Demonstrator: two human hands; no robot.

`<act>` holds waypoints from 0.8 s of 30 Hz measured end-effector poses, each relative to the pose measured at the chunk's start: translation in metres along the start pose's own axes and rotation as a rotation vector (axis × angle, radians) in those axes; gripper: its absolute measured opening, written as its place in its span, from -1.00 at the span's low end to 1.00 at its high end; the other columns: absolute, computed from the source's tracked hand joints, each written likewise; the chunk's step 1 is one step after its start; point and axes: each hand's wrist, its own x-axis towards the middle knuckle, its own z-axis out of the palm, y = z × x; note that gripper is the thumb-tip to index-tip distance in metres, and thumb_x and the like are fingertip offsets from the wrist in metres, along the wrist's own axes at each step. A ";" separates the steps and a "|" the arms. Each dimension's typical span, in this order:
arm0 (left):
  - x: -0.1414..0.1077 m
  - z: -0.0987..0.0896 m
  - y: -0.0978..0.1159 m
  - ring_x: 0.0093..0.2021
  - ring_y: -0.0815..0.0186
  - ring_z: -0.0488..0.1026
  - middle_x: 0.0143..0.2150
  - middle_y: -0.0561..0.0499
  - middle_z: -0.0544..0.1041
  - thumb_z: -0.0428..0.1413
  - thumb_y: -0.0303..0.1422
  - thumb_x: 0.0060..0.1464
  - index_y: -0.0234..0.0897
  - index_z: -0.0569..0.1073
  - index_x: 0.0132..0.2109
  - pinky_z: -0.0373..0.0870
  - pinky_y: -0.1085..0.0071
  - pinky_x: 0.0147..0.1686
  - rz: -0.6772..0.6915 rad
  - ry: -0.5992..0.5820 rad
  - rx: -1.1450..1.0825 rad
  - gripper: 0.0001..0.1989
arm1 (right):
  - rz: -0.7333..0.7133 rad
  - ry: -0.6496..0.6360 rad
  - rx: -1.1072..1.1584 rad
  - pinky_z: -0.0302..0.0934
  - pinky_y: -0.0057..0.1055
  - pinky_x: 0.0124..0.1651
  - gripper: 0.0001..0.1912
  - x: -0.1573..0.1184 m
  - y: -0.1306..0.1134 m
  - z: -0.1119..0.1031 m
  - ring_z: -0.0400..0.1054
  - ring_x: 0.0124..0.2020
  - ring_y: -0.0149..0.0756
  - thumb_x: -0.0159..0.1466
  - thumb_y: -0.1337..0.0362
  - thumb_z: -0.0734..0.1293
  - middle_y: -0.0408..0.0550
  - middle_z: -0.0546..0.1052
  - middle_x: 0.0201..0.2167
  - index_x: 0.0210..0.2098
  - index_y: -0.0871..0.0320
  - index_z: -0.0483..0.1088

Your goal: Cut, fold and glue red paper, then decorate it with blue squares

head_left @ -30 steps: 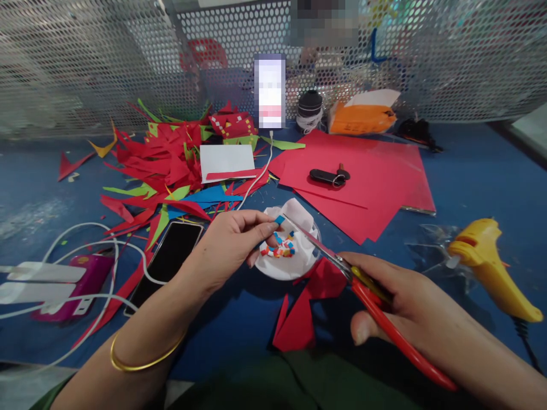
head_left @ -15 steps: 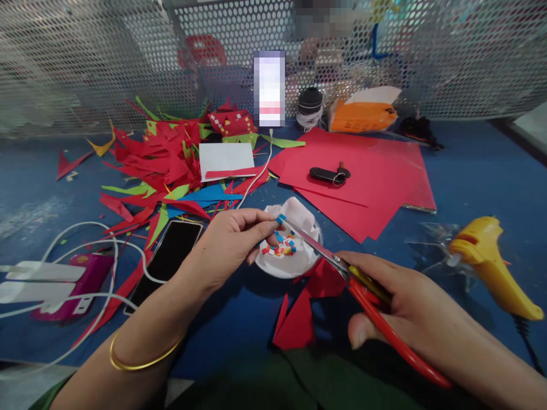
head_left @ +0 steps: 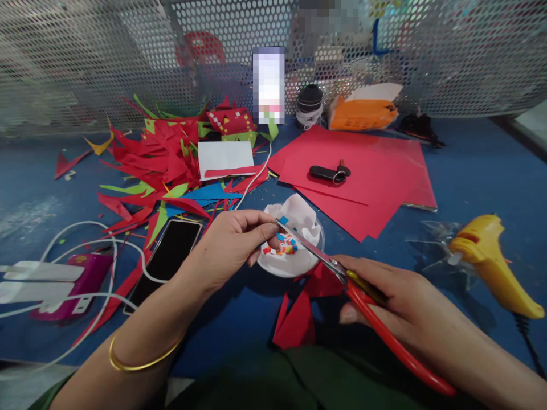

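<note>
My left hand [head_left: 248,233] is closed in a pinch above the white-lined bowl [head_left: 294,267]; whatever lies between thumb and forefinger is too small to make out. In my right hand [head_left: 384,296] is a pair of scissors [head_left: 314,249] with red handles. Their blades reach left over the bowl, tips at my left fingertips. Just past the tips shows a small blue paper piece [head_left: 283,220], apart from my fingers. Several tiny paper bits [head_left: 285,245] in blue, orange, red and white lie in the bowl. Red folded paper [head_left: 299,319] lies below it.
A yellow glue gun [head_left: 487,256] lies at right, red paper sheets [head_left: 359,176] with black keys [head_left: 329,173] behind. At left are paper scraps [head_left: 166,148], a dark phone [head_left: 171,250], a magenta power bank [head_left: 85,279] and white cables. A lit phone [head_left: 268,85] leans on the mesh.
The blue piece that stuck out from my left fingers is now separate, by the scissor tips. The scissor blades have shifted slightly left and closed up. My left hand has barely moved.
</note>
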 end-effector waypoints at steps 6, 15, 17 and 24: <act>0.000 0.000 0.001 -0.69 0.56 0.18 -0.51 0.03 0.55 0.21 -0.30 0.03 -0.35 0.55 -0.40 0.04 0.59 -0.68 0.006 -0.006 0.002 -0.82 | -0.016 -0.002 0.032 0.44 -0.38 -0.14 -0.77 0.000 -0.001 0.000 0.55 -0.13 -0.15 0.28 0.11 0.37 -0.11 0.64 -0.24 -0.11 -0.01 0.55; 0.001 -0.001 -0.001 -0.68 0.57 0.19 -0.49 0.03 0.56 0.21 -0.27 0.06 -0.35 0.56 -0.39 0.04 0.60 -0.68 0.012 -0.032 0.014 -0.79 | -0.027 0.005 0.033 0.45 -0.37 -0.11 -0.70 0.001 -0.001 -0.002 0.56 -0.11 -0.14 0.27 0.07 0.37 -0.09 0.66 -0.18 -0.04 -0.03 0.55; 0.001 0.000 0.000 -0.68 0.58 0.19 -0.47 0.02 0.57 0.21 -0.26 0.07 -0.35 0.56 -0.39 0.04 0.60 -0.68 0.009 -0.033 0.028 -0.78 | -0.017 0.011 0.032 0.45 -0.38 -0.11 -0.68 0.000 0.000 -0.003 0.57 -0.12 -0.14 0.28 0.06 0.37 -0.10 0.66 -0.15 -0.02 -0.03 0.54; 0.000 0.001 0.004 -0.71 0.57 0.17 -0.53 0.02 0.55 0.20 -0.30 0.05 -0.35 0.53 -0.45 0.04 0.59 -0.69 -0.032 0.000 0.072 -0.80 | 0.011 0.014 0.021 0.46 -0.33 -0.09 -0.71 -0.001 0.003 -0.004 0.56 -0.09 -0.09 0.28 0.02 0.35 -0.08 0.67 -0.18 -0.12 0.00 0.56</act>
